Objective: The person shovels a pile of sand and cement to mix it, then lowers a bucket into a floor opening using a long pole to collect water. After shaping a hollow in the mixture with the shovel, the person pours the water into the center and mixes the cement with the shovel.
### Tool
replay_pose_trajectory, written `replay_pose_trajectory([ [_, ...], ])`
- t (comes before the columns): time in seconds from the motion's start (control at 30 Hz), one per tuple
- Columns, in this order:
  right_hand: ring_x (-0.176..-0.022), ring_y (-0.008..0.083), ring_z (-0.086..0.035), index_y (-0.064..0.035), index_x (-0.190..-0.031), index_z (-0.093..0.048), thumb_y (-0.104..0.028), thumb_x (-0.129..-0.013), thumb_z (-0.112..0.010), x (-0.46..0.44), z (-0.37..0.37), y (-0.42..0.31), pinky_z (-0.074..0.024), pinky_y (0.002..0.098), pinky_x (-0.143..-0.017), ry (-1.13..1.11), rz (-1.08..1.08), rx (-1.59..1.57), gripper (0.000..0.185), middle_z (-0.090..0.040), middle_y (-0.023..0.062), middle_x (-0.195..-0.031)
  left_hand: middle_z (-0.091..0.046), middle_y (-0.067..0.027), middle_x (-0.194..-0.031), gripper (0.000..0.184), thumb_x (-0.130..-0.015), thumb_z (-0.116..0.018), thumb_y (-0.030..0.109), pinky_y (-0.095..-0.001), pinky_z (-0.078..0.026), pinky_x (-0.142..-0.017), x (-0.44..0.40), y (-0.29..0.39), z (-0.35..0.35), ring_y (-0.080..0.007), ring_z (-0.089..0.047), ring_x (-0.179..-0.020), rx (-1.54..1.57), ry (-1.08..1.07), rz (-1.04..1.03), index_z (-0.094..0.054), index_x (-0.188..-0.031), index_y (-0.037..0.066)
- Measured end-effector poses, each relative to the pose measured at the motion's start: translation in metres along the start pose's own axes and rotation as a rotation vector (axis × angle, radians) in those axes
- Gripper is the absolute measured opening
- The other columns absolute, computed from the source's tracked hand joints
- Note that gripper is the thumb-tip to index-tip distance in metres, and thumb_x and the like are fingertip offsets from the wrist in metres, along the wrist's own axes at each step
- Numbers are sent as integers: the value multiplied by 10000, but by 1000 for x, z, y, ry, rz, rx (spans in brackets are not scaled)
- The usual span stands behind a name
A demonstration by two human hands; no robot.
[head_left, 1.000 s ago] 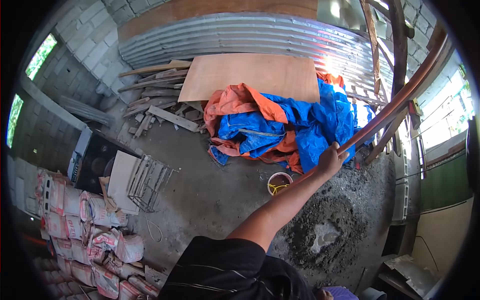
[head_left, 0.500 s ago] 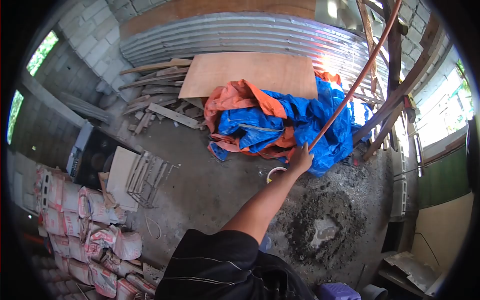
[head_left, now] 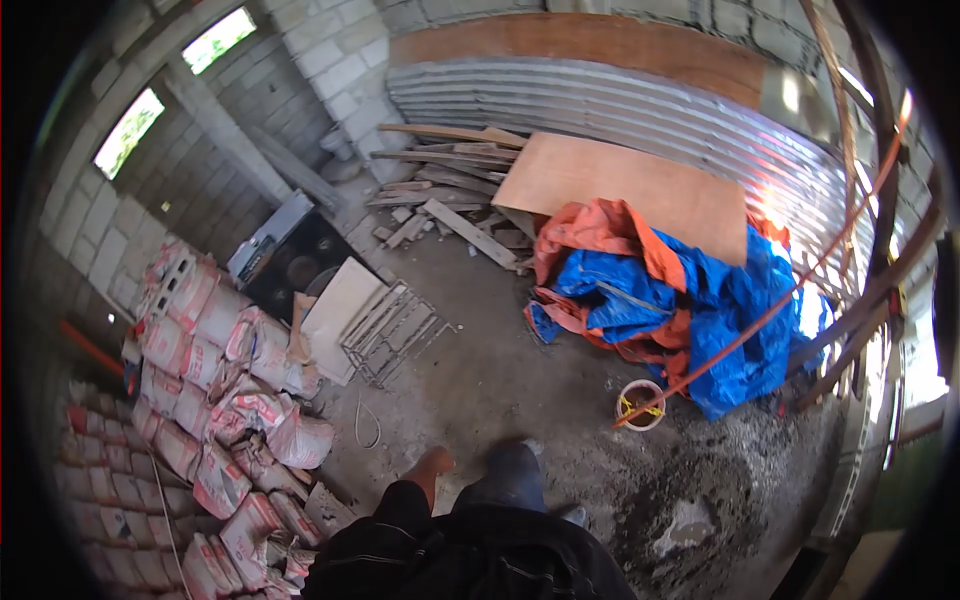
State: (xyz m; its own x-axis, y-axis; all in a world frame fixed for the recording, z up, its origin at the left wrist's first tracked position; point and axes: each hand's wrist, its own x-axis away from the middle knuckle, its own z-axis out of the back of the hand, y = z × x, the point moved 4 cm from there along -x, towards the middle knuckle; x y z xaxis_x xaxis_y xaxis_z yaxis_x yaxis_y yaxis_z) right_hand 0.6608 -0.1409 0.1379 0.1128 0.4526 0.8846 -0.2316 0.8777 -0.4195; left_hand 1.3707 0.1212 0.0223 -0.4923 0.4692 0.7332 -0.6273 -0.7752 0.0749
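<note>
A bare part of my left arm (head_left: 430, 470) shows below a black sleeve at the bottom centre, foreshortened; no fingers can be made out. My right hand is out of view. A long reddish-brown pole (head_left: 745, 335) slants across the right side, and no hand is seen on it. Its lower end is at a round bucket (head_left: 640, 405) with something yellow inside. Behind the pole lies a crumpled blue and orange tarp (head_left: 735, 350), partly against a plywood sheet (head_left: 620, 190).
Stacked, dusty bags (head_left: 195, 400) fill the left. A black stove (head_left: 300, 265), a leaning board (head_left: 340, 315) and a metal rack (head_left: 395, 335) stand beside them. Scrap wood (head_left: 465, 225) lies behind. Wet mortar (head_left: 690, 525) covers floor at lower right.
My left hand has let go of the pole and the arm has drawn back. The pole's lower end now meets the bucket. The view has turned left, so the scene sits further right.
</note>
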Motion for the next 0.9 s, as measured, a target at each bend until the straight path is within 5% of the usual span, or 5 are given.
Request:
replay_pose_trajectory([
  [0.3, -624, 232, -620, -56, -922, -624, -344, -845, -585, -28, -158, -144, -487, 358, -518, -28, 90, 307, 301, -636, 86, -778, -638, -202, -1043, 474, -768, -611, 407, -427, -466, -869, -15, 50, 92, -352, -602, -1001, 484, 83, -70, -642, -1002, -4],
  [0.47, -611, 221, -618, -53, -915, -615, -307, -854, -567, -34, -292, -226, -482, 362, -499, -78, 170, 459, 265, -633, 86, -764, -648, -198, -1001, 412, -766, -614, 373, -428, -482, -834, -85, -45, 132, -350, -619, -954, 886, 254, -68, -653, -968, 16],
  [0.53, -605, 216, -618, -52, -912, -612, -292, -857, -560, -38, -345, -253, -480, 364, -491, -115, 196, 508, 252, -632, 87, -759, -645, -213, -993, 388, -765, -611, 357, -437, -488, -825, -129, -98, 126, -366, -621, -937, 167, 214, -347, -659, -946, 17],
  [0.67, -598, 209, -617, -50, -907, -607, -269, -863, -549, -44, -437, -294, -478, 366, -479, -189, 234, 601, 232, -630, 87, -751, -646, -235, -922, 393, -750, -620, 367, -451, -491, -783, -122, -219, 189, -398, -615, -881, 659, 394, 361, -664, -894, 4],
  [0.9, -516, 179, -558, -76, -808, -584, -252, -839, -568, -34, -615, -366, -447, 339, -437, -276, 198, 832, 179, -583, 53, -662, -657, -211, -762, 377, -756, -633, 334, -417, -494, -655, -164, -278, 251, -357, -640, -714, 1134, 610, 421, -658, -883, -20],
])
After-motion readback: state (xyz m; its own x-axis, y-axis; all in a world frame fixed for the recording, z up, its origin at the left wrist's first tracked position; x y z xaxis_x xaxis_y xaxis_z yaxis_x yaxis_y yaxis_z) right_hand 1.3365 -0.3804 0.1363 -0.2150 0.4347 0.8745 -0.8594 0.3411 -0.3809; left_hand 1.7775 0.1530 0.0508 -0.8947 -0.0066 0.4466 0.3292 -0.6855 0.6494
